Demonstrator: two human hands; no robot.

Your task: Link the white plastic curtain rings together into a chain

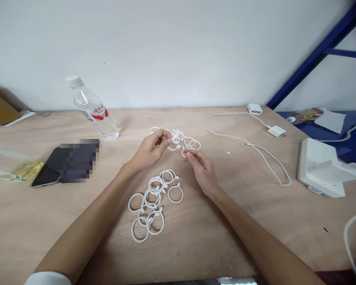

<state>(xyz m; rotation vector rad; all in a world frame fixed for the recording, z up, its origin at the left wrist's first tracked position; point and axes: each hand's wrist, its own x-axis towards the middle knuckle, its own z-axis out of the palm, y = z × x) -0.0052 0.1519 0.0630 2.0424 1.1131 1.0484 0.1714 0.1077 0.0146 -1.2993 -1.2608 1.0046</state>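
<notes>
On the wooden table [255,221] lie two heaps of white plastic rings. The far heap [185,141] sits at the middle of the table. My left hand [150,152] reaches into it, with thumb and fingers pinched on one white ring [175,139]. My right hand [202,169] rests just beside the same heap, fingers loosely curled, fingertips touching a ring at the heap's near edge. The near heap [152,200] of several rings lies between my forearms, untouched.
A clear water bottle [93,110] lies tilted at the back left. A dark phone [49,171] and a yellow packet [16,172] lie left. A white cable [256,148] with charger plugs [254,109] runs right, near a white device [320,166]. A blue frame [314,53] rises at the right.
</notes>
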